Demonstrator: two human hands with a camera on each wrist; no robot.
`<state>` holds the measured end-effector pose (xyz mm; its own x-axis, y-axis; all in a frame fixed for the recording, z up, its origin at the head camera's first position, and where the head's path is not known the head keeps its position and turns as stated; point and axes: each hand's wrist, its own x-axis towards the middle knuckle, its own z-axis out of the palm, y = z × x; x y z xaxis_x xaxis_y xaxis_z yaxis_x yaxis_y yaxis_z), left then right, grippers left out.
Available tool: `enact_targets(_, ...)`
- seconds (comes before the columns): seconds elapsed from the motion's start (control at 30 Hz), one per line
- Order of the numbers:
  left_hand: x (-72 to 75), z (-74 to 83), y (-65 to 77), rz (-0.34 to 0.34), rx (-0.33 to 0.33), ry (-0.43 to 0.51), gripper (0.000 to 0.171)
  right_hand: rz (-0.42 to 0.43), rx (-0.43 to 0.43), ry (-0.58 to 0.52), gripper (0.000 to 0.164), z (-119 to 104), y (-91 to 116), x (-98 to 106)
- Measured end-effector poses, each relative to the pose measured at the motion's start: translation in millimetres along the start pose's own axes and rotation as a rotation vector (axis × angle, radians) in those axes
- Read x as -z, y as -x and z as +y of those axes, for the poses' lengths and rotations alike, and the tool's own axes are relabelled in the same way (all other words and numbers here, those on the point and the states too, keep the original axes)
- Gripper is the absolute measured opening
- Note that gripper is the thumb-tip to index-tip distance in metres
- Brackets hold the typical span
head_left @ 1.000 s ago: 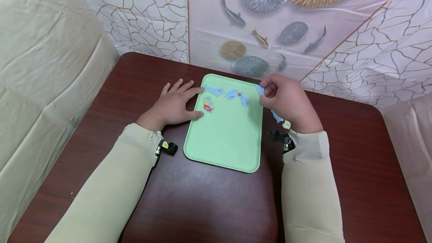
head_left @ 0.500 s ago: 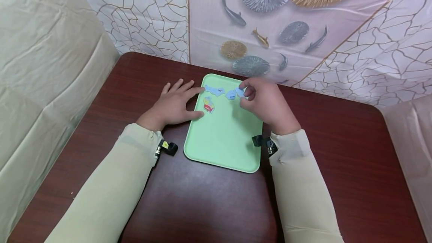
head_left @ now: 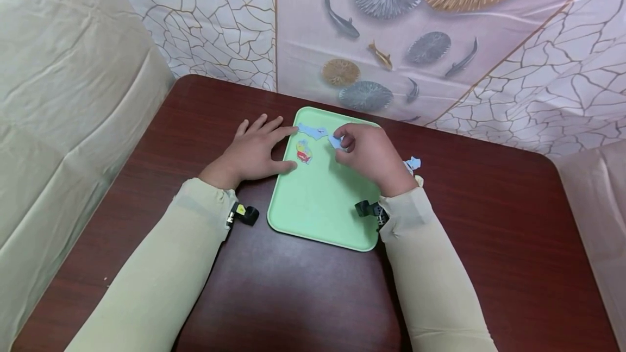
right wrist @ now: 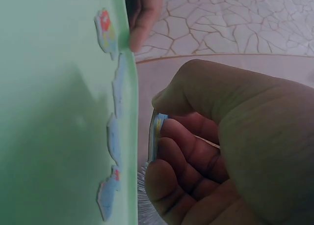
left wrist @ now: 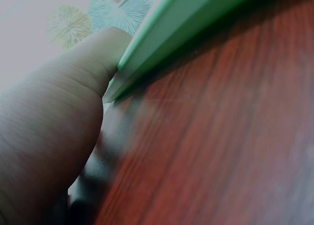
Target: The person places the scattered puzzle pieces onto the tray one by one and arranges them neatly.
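Note:
A light green tray (head_left: 323, 200) lies on the dark red-brown table. My left hand (head_left: 249, 154) is spread flat at its left side, thumb and index finger touching the rim. Over the tray's upper part, my right hand (head_left: 367, 154) pinches a small flat blue puzzle piece (right wrist: 156, 134) between thumb and fingers. On the tray lie a long blue piece (head_left: 313, 131) near the top left and a red-and-yellow piece (head_left: 304, 153) below it. Two more blue pieces, a plain one (right wrist: 114, 141) and one with a red spot (right wrist: 106, 198), show in the right wrist view.
Just right of the tray, partly behind the right wrist, lie a blue piece (head_left: 414, 163) and a pale yellow piece (head_left: 419, 180). A patterned cloth (head_left: 303, 42) hangs behind the table's far edge. Beige fabric (head_left: 73, 124) drapes down on the left.
My right hand has moved left from the tray's right edge to above its upper middle, carrying the puzzle piece. The left hand stays in place.

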<state>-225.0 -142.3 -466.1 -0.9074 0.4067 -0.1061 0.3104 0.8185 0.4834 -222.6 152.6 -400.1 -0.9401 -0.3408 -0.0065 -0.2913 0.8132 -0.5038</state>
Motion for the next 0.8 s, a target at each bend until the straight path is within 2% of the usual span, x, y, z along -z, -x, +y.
enact_targets(0.3, -0.3, -0.1, -0.6, 0.001, -0.002, -0.006, 0.088, -0.075, 0.0, 0.023, 0.032, 1, -5, -15)
enact_targets(0.53, 0.3, -0.3, 0.2, 0.0, -0.003, -0.001, 0.088, -0.099, 0.049, 0.046, 0.031, 3, -7, -27)
enact_targets(0.8, 0.6, 1.1, 0.5, -0.001, -0.002, -0.001, 0.088, -0.105, 0.056, 0.068, 0.029, 3, -7, -31)
